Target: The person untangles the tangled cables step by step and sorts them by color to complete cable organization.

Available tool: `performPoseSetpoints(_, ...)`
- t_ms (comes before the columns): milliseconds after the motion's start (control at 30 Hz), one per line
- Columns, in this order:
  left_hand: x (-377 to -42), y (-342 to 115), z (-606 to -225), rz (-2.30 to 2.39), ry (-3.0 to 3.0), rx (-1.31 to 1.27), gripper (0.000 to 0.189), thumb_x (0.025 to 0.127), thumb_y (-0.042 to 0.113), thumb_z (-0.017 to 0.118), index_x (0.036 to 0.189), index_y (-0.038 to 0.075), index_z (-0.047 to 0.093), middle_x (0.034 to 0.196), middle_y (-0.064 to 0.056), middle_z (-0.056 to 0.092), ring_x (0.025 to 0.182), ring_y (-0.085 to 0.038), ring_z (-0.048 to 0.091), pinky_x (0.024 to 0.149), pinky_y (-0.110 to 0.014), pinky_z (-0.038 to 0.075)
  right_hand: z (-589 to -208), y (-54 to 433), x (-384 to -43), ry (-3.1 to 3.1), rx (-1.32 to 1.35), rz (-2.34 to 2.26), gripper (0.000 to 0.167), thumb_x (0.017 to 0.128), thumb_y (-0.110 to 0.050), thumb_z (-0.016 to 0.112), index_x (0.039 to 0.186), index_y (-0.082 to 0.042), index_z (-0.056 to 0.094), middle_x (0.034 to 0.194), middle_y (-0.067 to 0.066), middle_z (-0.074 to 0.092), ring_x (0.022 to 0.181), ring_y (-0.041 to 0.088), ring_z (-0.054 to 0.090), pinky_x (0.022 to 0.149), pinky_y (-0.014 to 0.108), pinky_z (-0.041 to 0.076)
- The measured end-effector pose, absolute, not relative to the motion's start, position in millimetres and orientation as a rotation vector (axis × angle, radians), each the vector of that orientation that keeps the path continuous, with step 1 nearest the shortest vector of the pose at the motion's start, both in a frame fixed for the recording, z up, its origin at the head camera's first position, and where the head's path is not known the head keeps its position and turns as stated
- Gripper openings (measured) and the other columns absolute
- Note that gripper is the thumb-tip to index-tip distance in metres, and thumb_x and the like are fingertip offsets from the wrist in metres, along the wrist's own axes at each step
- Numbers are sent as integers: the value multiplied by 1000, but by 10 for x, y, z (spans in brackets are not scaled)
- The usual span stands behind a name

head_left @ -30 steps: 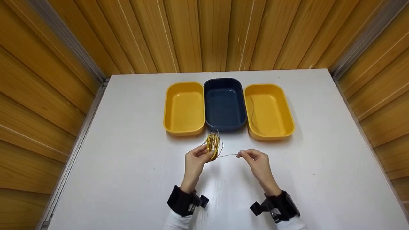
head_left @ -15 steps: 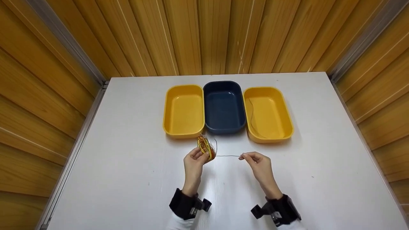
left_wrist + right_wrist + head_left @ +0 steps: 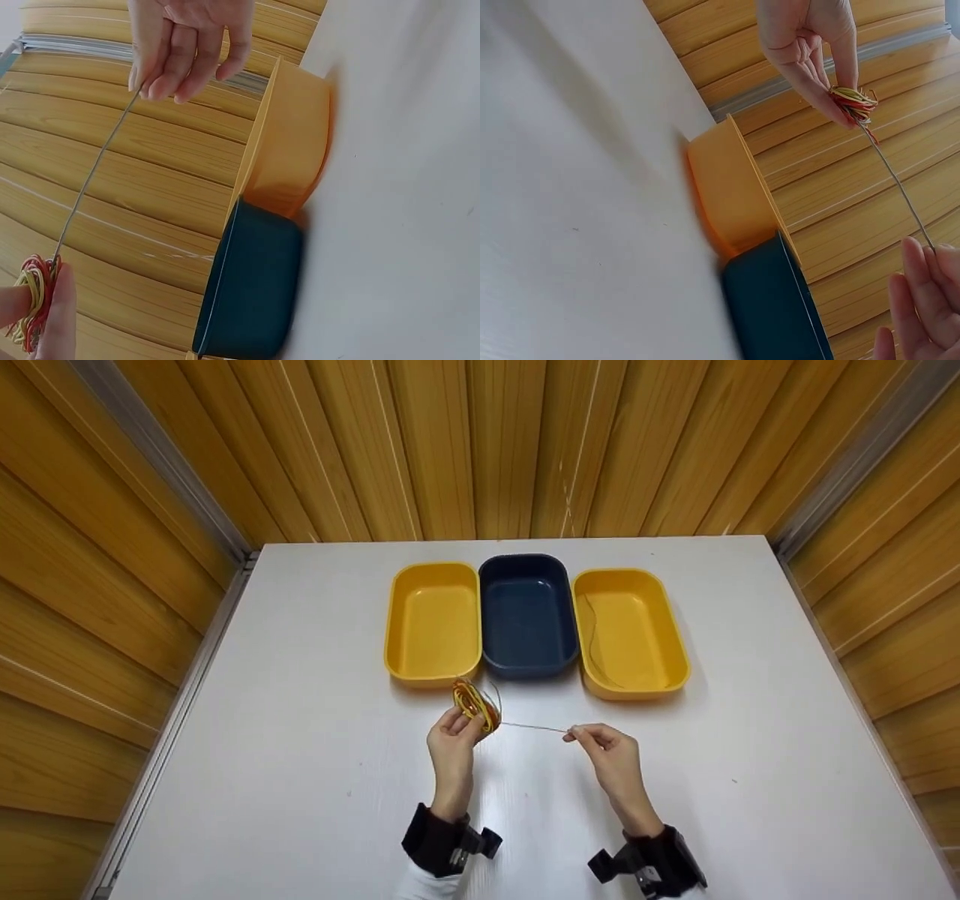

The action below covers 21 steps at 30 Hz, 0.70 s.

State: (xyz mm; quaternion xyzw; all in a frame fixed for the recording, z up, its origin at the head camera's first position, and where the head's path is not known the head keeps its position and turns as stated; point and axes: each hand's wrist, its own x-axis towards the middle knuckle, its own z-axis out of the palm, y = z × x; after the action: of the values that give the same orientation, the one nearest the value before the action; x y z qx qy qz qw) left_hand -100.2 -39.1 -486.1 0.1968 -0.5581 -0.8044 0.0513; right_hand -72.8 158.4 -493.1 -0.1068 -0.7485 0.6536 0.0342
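Between thumb and fingers, my left hand point(image 3: 452, 757) pinches a coiled bundle of thin cords point(image 3: 476, 707), yellow, red and grey. One grey strand point(image 3: 534, 727) runs out of it, stretched nearly straight across to my right hand point(image 3: 619, 761), whose thumb and fingertips pinch its far end. Both hands are raised over the white table, in front of the containers. The left wrist view shows the strand point(image 3: 97, 161) rising from the bundle to the right fingertips. In the right wrist view, a few loose ends stick out of the bundle point(image 3: 855, 103).
Side by side beyond my hands stand a yellow container point(image 3: 433, 679), a dark blue container point(image 3: 530, 669) and another yellow container point(image 3: 637, 692). A thin grey strand point(image 3: 593, 630) lies in the right-hand one. Wooden panels point(image 3: 502, 450) enclose the white table point(image 3: 300, 720) behind and at the sides.
My left hand has shifted slightly left, and the bundle has tipped to the left. My right hand has moved a little right, so the strand between them shows longer.
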Motion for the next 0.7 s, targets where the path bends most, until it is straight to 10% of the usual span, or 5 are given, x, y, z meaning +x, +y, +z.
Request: performPoseSetpoints(700,-1089,-549,-4862,-2449,-1474,563,9,87,-16,55,92,-11,62,65,5,47,64,-2,57,70,-18,62,-4950,1865,-700,-2203,-452,2044,17,98,2,61,99,15,72,72,-18,72,80,-4,68,85,8,52)
